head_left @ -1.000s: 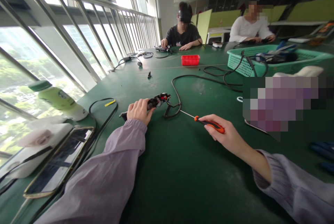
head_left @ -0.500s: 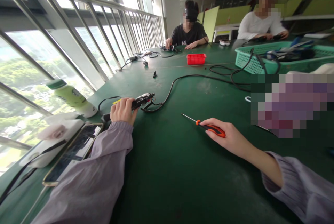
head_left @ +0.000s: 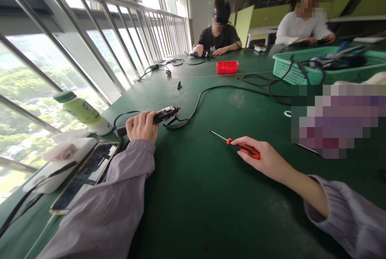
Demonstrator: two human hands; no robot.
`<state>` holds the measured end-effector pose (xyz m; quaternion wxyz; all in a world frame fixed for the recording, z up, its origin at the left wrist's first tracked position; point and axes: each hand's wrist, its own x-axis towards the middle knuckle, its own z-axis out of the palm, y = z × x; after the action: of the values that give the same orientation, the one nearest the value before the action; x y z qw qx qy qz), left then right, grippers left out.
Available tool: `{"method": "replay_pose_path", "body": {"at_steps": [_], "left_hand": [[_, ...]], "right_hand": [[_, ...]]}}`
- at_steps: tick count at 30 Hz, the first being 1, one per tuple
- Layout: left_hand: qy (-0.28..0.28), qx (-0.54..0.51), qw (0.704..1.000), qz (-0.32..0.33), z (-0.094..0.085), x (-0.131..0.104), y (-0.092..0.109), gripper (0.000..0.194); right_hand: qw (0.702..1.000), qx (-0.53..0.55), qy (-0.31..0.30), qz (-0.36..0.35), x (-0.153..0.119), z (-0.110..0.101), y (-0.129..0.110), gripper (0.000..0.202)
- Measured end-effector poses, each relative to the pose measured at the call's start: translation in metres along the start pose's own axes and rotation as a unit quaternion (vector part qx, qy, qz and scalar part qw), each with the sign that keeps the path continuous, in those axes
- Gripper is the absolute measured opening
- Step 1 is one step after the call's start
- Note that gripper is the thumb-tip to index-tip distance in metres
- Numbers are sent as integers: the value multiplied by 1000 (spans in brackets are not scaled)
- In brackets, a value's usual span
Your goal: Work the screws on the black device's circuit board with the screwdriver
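My left hand [head_left: 141, 126] is closed round a long black corded device [head_left: 165, 114]. Its far end shows pale and metallic parts, some apparently exposed, and its dark rounded end pokes out left of my fingers. The exact kind of device is unclear. A black cord [head_left: 197, 104] runs from the far end across the table. In my right hand [head_left: 263, 156] is a screwdriver [head_left: 247, 150] with an orange and black handle, gripped between thumb and fingers. Its thin shaft points left toward the device, apart from it and low over the green table [head_left: 193, 194].
A phone [head_left: 87, 176], a white case [head_left: 64, 162] and a green-capped bottle [head_left: 84, 114] stand left by the railing [head_left: 90, 21]. Ahead are a small black piece [head_left: 179, 85] and a red tray [head_left: 227, 67]. A green basket [head_left: 289, 70] holds tools. Two people sit across the table.
The device has turned slightly in my left hand: a yellow strip is now hidden and its dark rear end shows more. The screwdriver stays put. The far person's hand has shifted on a dark object.
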<state>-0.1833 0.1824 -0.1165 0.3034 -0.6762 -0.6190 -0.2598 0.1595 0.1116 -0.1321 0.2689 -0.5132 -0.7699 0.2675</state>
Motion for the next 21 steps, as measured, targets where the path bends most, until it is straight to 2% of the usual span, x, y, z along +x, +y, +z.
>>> {"method": "replay_pose_path", "body": {"at_steps": [6,9,11,16,19,21], "left_hand": [[34,-49,997,-50,-6,-1,4,31],[54,-83,995,-31,-8,-2,17,34],[68,-98,993,21,-8,-3,32,32],[89,-121,963,225,1,0,85,24],[78,-118,953,267,10,8,111,26],[64,-111,949,290,18,14,121,28]], "right_hand": [[999,0,34,0,0,2,-1,27],[995,39,86,19,1,2,-1,25],[988,78,127,41,3,2,1,27],[969,145,182,83,6,2,9,33],[964,166,189,91,6,3,12,35],[962,171,192,91,7,4,13,35]]}}
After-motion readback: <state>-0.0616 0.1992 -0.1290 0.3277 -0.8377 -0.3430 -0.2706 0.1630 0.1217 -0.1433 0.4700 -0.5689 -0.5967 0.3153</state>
